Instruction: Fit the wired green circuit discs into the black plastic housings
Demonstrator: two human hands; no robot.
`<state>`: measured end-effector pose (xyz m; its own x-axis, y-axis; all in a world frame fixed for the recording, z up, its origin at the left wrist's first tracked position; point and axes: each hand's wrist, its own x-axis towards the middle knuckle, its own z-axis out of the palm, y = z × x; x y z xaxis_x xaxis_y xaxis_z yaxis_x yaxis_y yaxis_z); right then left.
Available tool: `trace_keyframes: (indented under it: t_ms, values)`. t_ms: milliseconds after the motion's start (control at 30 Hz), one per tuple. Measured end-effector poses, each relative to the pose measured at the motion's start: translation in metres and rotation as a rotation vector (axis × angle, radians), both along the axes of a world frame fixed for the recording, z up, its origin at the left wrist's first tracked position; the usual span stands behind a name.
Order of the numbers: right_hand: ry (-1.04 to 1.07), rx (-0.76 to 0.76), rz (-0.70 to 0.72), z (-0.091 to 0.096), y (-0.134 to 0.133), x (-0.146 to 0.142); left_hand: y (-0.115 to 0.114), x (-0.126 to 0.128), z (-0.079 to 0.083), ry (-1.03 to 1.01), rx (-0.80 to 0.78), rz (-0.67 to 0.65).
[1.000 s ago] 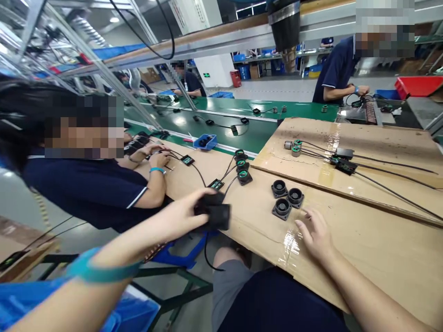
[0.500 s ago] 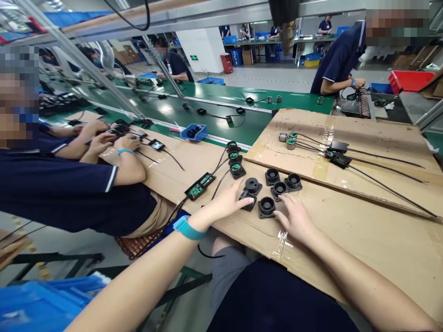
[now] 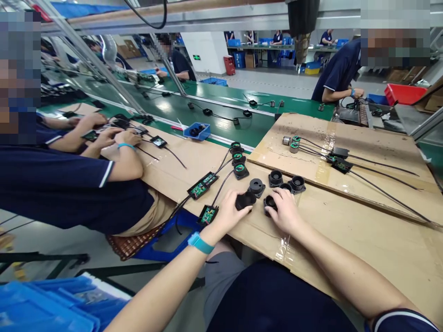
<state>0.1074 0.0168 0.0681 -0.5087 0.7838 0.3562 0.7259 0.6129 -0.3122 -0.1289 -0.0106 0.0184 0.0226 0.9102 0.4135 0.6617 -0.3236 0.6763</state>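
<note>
Housing point(image 3: 245, 200) is pinched by left hand point(image 3: 226, 213) near cardboard point(image 3: 363, 240) front edge; second housing point(image 3: 269, 203) is covered by right hand point(image 3: 284, 213), fingers curled. Three more housings point(image 3: 276, 177) lie just behind; bare cardboard at right. No legible writing.

A green conveyor point(image 3: 221, 108) runs past the cardboard-topped desk point(image 3: 363, 240). Beyond lie grey floor point(image 3: 277, 85), a white pillar point(image 3: 207, 53) and blue crates point(image 3: 242, 57).
</note>
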Motion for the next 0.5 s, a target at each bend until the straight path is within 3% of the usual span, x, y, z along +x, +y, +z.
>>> trace_keyframes:
  t_ms: [100,200,333,500]
  values:
    - [-0.056,0.01,0.011,0.024,0.016,-0.026,-0.012,0.005,-0.022,-0.231,-0.048,0.127]
    - [-0.306,-0.07,0.048,0.042,0.035,-0.058,-0.023,0.013,-0.031,-0.227,-0.077,0.173]
    - [-0.461,-0.155,0.116,0.05,0.054,-0.081,-0.016,0.007,-0.026,-0.251,-0.146,0.104]
    - [-0.491,-0.235,0.216,0.05,0.071,-0.081,0.029,-0.002,-0.008,-0.39,-0.273,-0.079]
